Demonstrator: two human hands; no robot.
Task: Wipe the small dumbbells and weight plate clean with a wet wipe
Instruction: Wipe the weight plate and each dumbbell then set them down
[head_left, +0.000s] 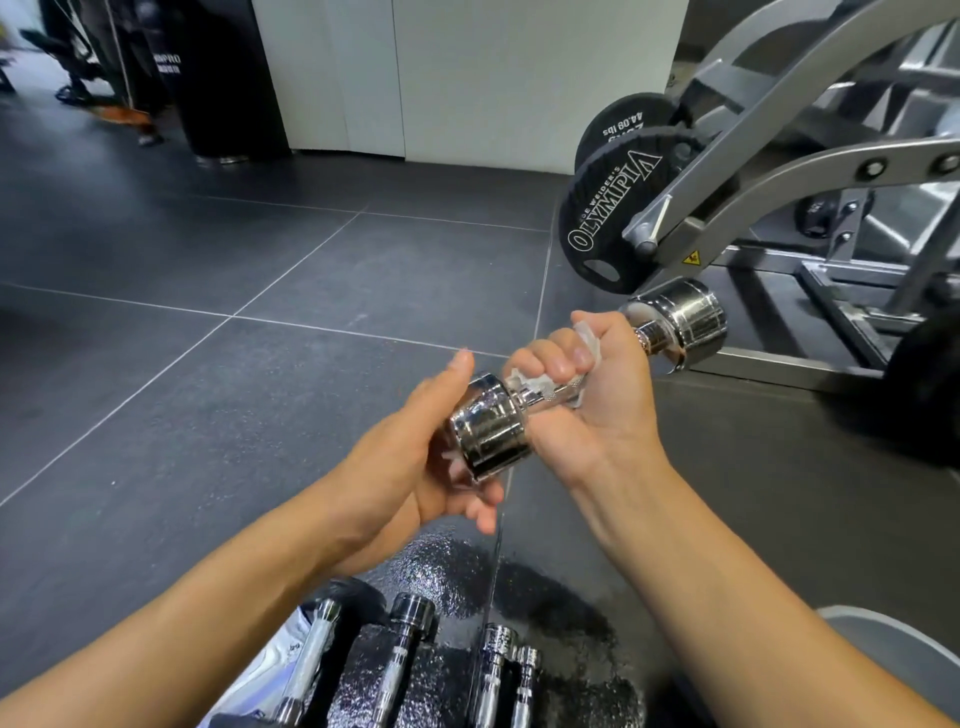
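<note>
Dumbbell (488, 431) aloft, right hand (587, 384) gripping wet wipe (525, 382) round its middle, left hand (410, 467) clasping near end.

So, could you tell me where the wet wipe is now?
Centre-right in the head view, the wet wipe is bunched round the middle of the dumbbell, gripped by the right hand.

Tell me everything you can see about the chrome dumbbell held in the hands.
The chrome dumbbell is small and made of shiny polished metal, with two round grooved heads joined by a slim handle. It is held in the air, slanting from lower left up to upper right. The left hand cups the nearer head. The right hand grips the handle through a white wet wipe.
</note>
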